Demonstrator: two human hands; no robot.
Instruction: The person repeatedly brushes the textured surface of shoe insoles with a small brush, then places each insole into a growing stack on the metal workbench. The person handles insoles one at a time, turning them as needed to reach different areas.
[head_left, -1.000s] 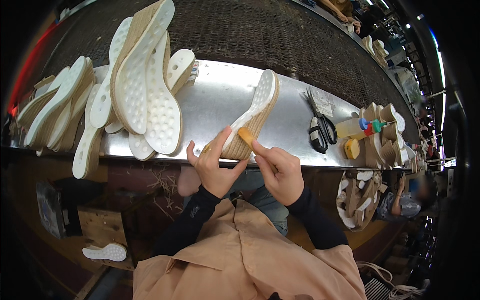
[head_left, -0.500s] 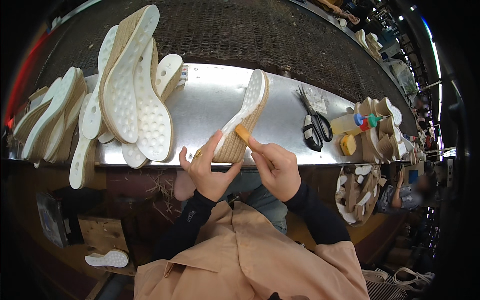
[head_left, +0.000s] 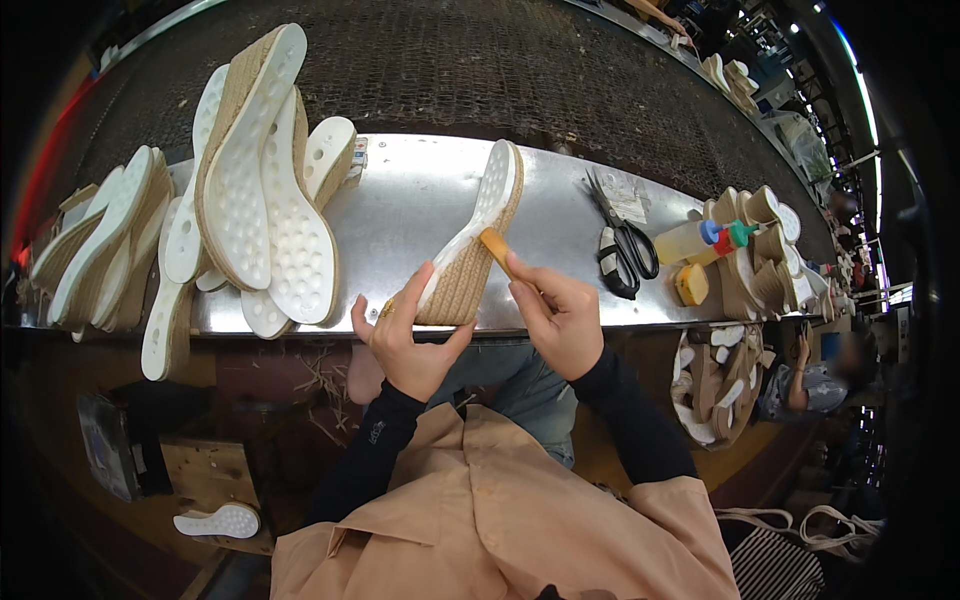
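On the metal bench in front of me stands a wedge shoe sole [head_left: 465, 265], its side wrapped in woven tan rope and its white inner face dimpled. My left hand [head_left: 410, 342] grips the thick end nearest me, thumb and fingers on opposite sides. In my right hand [head_left: 555, 315] is a flat yellow-orange stick [head_left: 495, 246], pinched between thumb and fingers. Its far end rests against the sole's side, close to the white edge around mid-length. The right fingertips partly hide the stick's near end.
Stacked wedge soles [head_left: 235, 190] lie at the left, some overhanging the bench edge [head_left: 400, 325]. To the right are black-handled scissors [head_left: 627, 250], bottles with blue and green caps [head_left: 690, 243], a yellow block [head_left: 691, 285] and more soles. A dark mesh belt [head_left: 440, 75] runs behind.
The stick's tip has moved away from me along the sole's side. The sole has tilted slightly more upright in view, with my left hand still holding it.
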